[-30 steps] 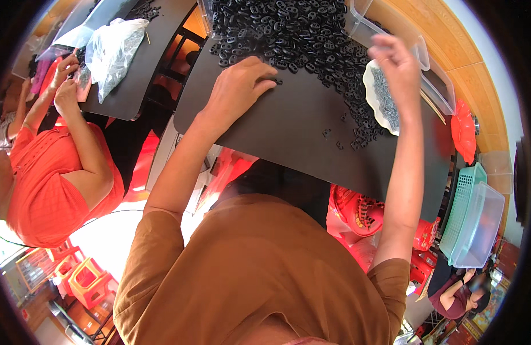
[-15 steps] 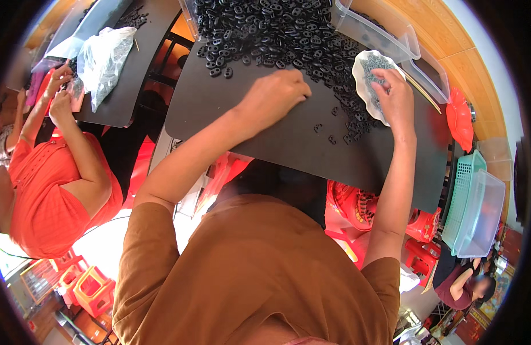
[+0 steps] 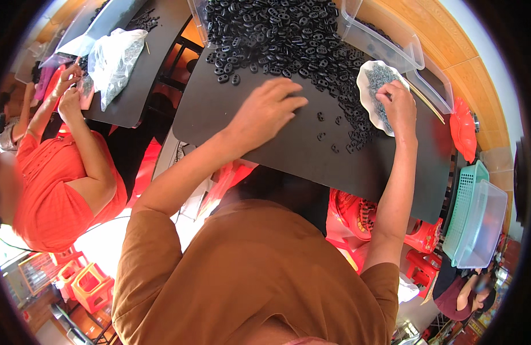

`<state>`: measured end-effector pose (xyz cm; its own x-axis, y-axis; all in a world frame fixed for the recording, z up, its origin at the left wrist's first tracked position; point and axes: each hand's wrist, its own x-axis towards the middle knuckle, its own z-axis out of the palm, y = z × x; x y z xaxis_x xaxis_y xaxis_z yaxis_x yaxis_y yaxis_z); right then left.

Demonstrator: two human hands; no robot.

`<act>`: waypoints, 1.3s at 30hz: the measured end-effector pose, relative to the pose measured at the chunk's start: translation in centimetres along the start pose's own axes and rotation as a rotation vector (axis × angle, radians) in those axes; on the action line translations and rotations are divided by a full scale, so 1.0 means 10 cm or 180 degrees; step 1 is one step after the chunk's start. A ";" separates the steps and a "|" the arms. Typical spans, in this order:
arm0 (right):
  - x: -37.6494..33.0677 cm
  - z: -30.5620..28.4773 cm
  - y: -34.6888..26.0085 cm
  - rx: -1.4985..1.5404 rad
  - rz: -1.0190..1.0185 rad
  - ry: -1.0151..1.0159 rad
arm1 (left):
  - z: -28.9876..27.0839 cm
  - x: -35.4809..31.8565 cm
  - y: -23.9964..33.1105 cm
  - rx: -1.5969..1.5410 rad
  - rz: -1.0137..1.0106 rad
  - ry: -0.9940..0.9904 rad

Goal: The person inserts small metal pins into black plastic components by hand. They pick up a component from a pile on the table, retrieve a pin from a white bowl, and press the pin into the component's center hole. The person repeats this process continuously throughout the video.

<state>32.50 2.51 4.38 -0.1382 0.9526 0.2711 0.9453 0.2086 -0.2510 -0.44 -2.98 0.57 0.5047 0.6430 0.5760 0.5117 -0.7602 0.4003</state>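
Note:
My left hand [image 3: 269,112] hovers over the dark table [image 3: 214,115], fingers stretched and apart, with nothing visible in them. Just right of its fingertips lies a small black piece with holes [image 3: 320,116], near a few others like it. My right hand [image 3: 399,106] is at a white scalloped dish [image 3: 364,92] holding many small grey metal pieces [image 3: 379,76], which look like springs. Thumb and fingers are pinched together there; whatever is between them is too small to make out. Beyond both hands spreads a heap of black oval pieces with two holes [image 3: 271,40].
Clear plastic bins [image 3: 386,46] stand behind the heap. Thin sticks [image 3: 426,102] and a red scalloped dish [image 3: 463,129] lie to the right, above a green basket [image 3: 465,201]. At left, a person in red [image 3: 64,190] works at another table beside a plastic bag [image 3: 113,63].
My left hand has uncurled and drawn back to the left and nearer me; another small black piece now shows beside it. My right hand's fingers have closed into a pinch over the dish.

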 end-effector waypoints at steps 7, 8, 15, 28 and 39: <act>0.01 -0.05 -0.06 0.0147 0.0144 0.0100 | -0.26 -0.09 -0.35 0.0669 -0.0647 0.0092; 0.00 -0.05 -0.05 0.0137 0.0127 0.0079 | -0.25 -0.11 -0.36 0.0705 -0.0629 0.0027; -0.06 -0.06 -0.02 0.0380 0.0109 0.0354 | -0.22 -0.18 -0.23 0.0702 -0.0471 -0.0298; -0.08 0.01 0.06 0.0736 0.0215 0.0753 | -0.17 -0.11 -0.19 0.0811 -0.0367 -0.0400; -0.07 0.10 0.03 0.1014 0.0176 0.1015 | 0.19 0.29 0.04 0.0024 0.0432 -0.0500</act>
<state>32.64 2.12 3.21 0.0551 0.8587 0.5095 0.8036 0.2647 -0.5330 2.57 -1.29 1.03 0.6713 0.5418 0.5057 0.4365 -0.8405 0.3211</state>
